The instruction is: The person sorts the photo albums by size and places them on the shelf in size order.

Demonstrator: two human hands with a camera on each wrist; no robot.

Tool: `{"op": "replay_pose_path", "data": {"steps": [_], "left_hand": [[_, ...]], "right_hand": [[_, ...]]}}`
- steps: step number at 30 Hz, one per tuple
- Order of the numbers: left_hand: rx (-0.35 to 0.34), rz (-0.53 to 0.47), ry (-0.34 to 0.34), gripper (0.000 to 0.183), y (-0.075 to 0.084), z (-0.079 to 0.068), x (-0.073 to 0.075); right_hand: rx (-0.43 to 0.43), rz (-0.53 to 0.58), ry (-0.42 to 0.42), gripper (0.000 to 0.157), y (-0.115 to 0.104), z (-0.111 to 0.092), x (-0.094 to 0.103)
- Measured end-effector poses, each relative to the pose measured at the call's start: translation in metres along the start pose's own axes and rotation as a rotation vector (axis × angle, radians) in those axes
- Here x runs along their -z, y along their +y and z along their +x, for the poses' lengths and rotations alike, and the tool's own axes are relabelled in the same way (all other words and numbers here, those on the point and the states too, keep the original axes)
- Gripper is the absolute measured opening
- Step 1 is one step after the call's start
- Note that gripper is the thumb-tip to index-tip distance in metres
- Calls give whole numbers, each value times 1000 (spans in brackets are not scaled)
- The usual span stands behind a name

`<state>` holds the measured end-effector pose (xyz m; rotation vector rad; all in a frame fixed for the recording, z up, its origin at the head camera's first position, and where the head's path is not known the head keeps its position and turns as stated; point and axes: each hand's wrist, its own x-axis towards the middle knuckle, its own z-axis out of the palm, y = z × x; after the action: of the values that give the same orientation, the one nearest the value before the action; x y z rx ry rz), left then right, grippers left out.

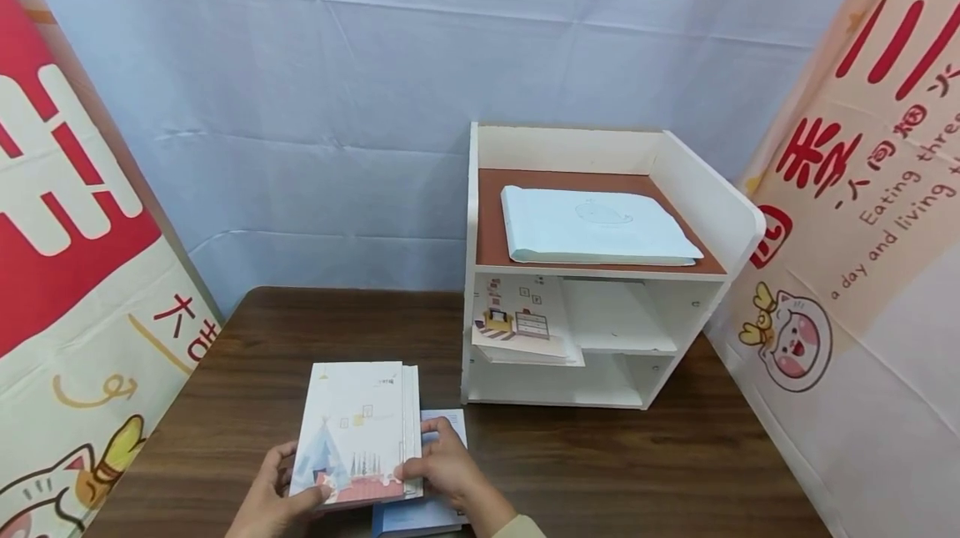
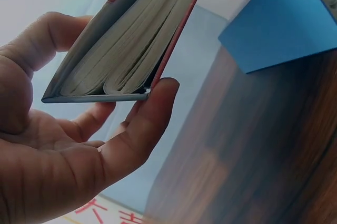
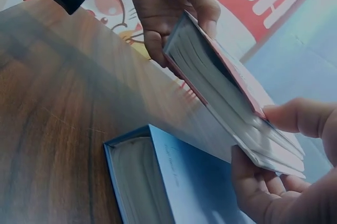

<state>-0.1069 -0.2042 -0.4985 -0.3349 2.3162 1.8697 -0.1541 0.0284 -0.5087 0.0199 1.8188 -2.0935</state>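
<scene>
Both edges of one picture book (image 1: 358, 417) are gripped: left hand (image 1: 272, 495) clamped on the left edge, thumb on the cover, right hand (image 1: 456, 465) pinching the right. Book is held above the brown table (image 1: 600, 480), partly covering a blue book (image 1: 452, 419) lying there. Small white cabinet (image 1: 543, 390) behind, to the right, pale book (image 1: 600, 229) on top.
</scene>
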Motion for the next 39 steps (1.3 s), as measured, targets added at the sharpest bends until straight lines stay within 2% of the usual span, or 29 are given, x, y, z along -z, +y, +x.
{"op": "replay_pose_path", "data": {"steps": [4, 9, 14, 20, 32, 39], "left_hand": [[11, -11, -23, 76, 2, -2, -4], [-8, -14, -51, 76, 6, -3, -8], [-28, -36, -141, 79, 3, -5, -10], [9, -168, -249, 88, 1, -6, -14], [-18, -192, -292, 89, 3, -9, -27], [-6, -247, -323, 91, 6, -8, -36]], "right_hand": [[20, -21, -9, 60, -1, -4, 6], [18, -19, -17, 55, -4, -8, 13], [25, -40, -6, 53, -6, -13, 21], [28, -53, -3, 54, -6, -19, 29], [44, -20, -19, 56, -1, -25, 45], [29, -11, 4, 58, -3, -33, 52]]}}
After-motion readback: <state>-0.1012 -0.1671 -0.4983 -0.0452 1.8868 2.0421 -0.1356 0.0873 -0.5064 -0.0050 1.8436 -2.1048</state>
